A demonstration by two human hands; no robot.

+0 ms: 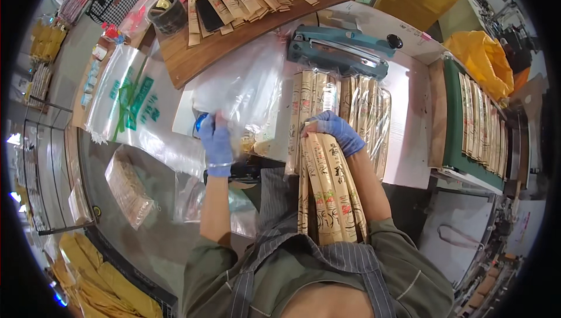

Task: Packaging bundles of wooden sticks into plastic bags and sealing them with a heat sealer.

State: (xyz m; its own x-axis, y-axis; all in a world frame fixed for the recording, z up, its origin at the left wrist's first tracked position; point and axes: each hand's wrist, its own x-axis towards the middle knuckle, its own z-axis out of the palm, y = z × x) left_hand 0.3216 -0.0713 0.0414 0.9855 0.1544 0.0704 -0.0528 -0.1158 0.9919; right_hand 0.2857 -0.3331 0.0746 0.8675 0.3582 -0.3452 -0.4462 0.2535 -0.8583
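Note:
My right hand (339, 132), in a blue glove, is closed around the upper end of a fanned bundle of long, narrow printed paper chopstick packets (330, 195). The bundle hangs down against my apron. My left hand (215, 145), gloved too, is closed at the lower edge of a clear plastic bag (248, 87), its fingertips slightly blurred. Just beyond my right hand lie clear bags filled with the same packets (365, 104). Behind these stands a teal hand-lever bag sealer (339, 51).
A brown wooden board (193, 61) at the back carries loose packets, a dark phone (208, 14) and a dark cup (168, 15). To the left lies a stack of clear bags (134, 93) with green print. A green-lined box (456, 119) of packets stands right, below an orange sack (482, 58).

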